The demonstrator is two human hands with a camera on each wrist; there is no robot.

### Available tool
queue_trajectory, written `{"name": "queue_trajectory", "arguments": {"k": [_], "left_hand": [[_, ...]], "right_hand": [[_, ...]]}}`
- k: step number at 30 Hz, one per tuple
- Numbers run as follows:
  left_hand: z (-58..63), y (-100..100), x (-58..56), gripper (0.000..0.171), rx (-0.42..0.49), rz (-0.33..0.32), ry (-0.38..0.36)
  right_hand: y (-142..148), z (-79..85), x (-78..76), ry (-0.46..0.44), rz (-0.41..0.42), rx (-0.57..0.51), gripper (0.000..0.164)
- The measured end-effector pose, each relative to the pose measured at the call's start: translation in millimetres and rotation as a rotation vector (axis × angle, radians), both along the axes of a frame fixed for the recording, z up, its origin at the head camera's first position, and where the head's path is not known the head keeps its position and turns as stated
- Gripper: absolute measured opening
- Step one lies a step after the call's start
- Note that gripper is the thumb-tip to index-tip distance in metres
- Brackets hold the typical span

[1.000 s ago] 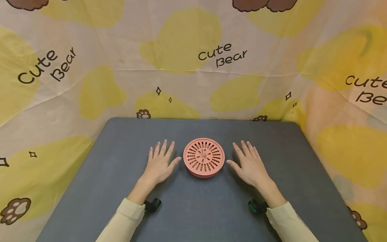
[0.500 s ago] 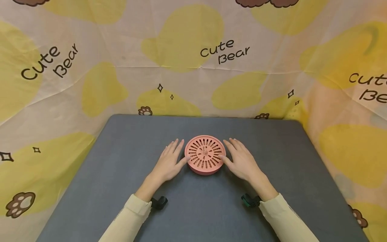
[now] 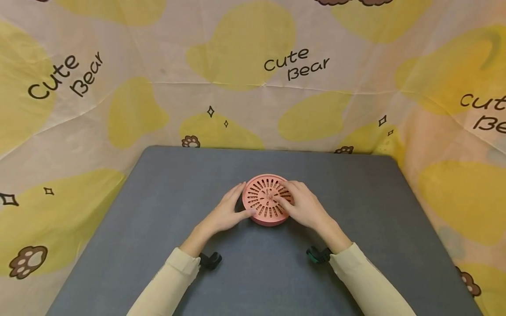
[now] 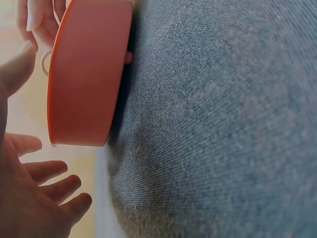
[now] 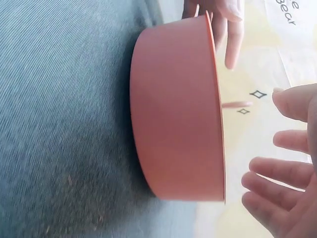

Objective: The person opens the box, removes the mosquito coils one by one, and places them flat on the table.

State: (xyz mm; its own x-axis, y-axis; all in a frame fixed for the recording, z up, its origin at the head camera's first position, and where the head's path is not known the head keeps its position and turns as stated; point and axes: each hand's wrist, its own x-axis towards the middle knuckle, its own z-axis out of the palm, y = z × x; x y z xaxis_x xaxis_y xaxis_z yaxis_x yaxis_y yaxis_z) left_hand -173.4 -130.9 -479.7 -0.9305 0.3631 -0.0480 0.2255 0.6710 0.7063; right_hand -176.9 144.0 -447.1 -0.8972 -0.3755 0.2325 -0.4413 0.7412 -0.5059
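Note:
A round pink mosquito coil holder [image 3: 267, 210] stands on the grey table, its slotted lid [image 3: 258, 197] facing up with a small ring [image 3: 269, 194] at the centre. My left hand [image 3: 227, 213] is at its left side, fingers along the edge and thumb by the front rim. Over the right part of the lid is my right hand [image 3: 306, 206], thumb near the ring. In the right wrist view its relaxed fingers [image 5: 277, 173] are apart from the lid and the ring. The left wrist view shows the left fingers [image 4: 54, 188] spread, with a gap to the holder's wall [image 4: 86, 79].
The grey cloth-covered table [image 3: 253, 281] reaches back to a hanging cloth [image 3: 237, 52] with yellow patches and printed words. This cloth also hangs along both sides. A dark wrist camera [image 3: 211, 260] sits at the left wrist, another camera [image 3: 317, 254] at the right.
Both hands have moved inward from either side toward the holder. The right hand has come over the lid; the left has drawn up to the left edge. The head view has tilted slightly down.

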Motion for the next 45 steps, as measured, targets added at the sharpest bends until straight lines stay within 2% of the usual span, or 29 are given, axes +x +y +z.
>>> {"name": "queue_trajectory", "arguments": {"k": [10,21,28,39,45], "left_hand": [[-6.7,1,-3.0,0.112,0.117,-0.020,-0.052],[-17.4,1,-8.9,0.111,0.277,-0.050,-0.067],[-19.2,3,-9.7,0.112,0.330,-0.068,-0.072],[-19.2,5,-10.3,0.111,0.386,-0.055,-0.122],[-17.9,5,-10.5,0.114,0.428,-0.085,-0.136]], "right_hand": [[-13,-1.8,-6.3,-0.109,0.035,-0.129,0.051],[-25,-7.5,-12.2,-0.212,0.061,-0.280,0.043],[-29,-7.3,-16.1,-0.242,0.044,-0.292,0.037],[-30,-10.1,-26.3,-0.315,0.048,-0.327,0.030],[-29,-12.2,-31.9,-0.346,0.061,-0.352,0.027]]}}
